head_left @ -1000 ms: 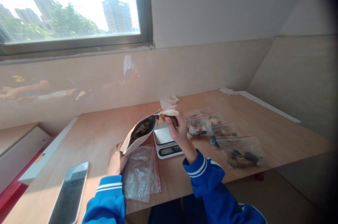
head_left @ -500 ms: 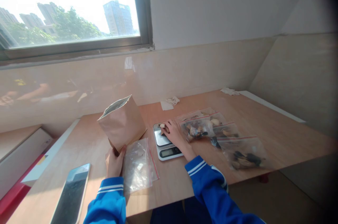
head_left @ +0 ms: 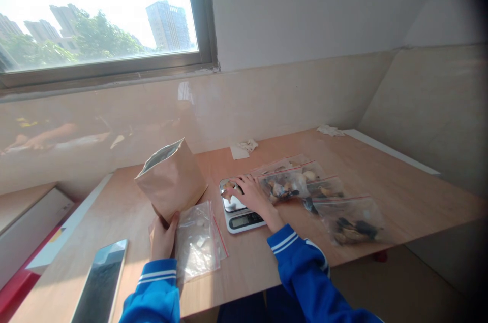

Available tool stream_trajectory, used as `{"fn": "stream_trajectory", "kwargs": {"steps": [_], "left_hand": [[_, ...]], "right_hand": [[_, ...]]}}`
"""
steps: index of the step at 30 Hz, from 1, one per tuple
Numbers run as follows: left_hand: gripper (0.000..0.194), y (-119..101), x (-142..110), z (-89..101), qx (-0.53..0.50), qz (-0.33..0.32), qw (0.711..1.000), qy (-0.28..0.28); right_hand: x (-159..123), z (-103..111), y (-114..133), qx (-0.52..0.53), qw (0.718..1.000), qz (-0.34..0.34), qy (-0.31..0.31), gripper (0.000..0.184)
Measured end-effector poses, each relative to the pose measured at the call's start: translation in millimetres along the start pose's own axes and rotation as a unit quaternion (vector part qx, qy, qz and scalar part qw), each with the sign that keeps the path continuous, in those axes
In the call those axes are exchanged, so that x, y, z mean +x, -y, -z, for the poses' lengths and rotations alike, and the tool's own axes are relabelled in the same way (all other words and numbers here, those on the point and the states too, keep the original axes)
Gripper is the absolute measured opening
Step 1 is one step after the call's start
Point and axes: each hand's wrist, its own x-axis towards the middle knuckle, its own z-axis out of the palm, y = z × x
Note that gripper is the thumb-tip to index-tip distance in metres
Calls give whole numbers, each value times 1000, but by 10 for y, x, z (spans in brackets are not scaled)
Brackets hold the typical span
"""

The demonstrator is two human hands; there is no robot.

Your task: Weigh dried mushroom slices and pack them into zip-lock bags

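On the left, my left hand pinches the lower near corner of a brown paper bag. The bag stands tilted, its mouth open and a silvery lining showing. My right hand reaches over a white kitchen scale with a shiny plate, its fingers spread above the plate. Beside the thumb and under the fingers lie brown, dried-looking pieces; the hand covers part of them. The scale's display digits are too small to read. Between the bag and the scale lie clear zip bags with red seals.
Right of the scale lie several zip bags filled with dark and tan dried pieces. A phone rests at the front left. Crumpled tissue lies by the wall, with more paper farther right. A window is above.
My right hand's fingers have spread, and more of the brown pieces now show on the scale's plate. My left hand keeps its hold on the paper bag. The view has shifted slightly.
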Motion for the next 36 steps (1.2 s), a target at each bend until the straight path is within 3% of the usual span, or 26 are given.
{"fn": "stream_trajectory", "kwargs": {"steps": [7,13,18,22,29,36], "left_hand": [[58,-9,1,1,4,-3,1000,3],[61,43,24,-15,7,-5,1000,5],[63,55,40,-29,6,-12,1000,4],[64,47,33,-29,-2,-12,1000,4],[64,31,20,-18,-13,-18,1000,5],[61,-8,2,-5,-9,-17,1000,1]], "right_hand": [[89,-97,-144,169,983,-12,-67,41],[120,-264,-318,367,920,-101,-95,43],[108,-214,-346,402,899,-108,-134,32],[35,-99,-358,353,913,-116,-166,27],[-134,-19,-392,205,974,-14,-97,22],[-137,-102,-422,185,975,-37,-116,23]]}}
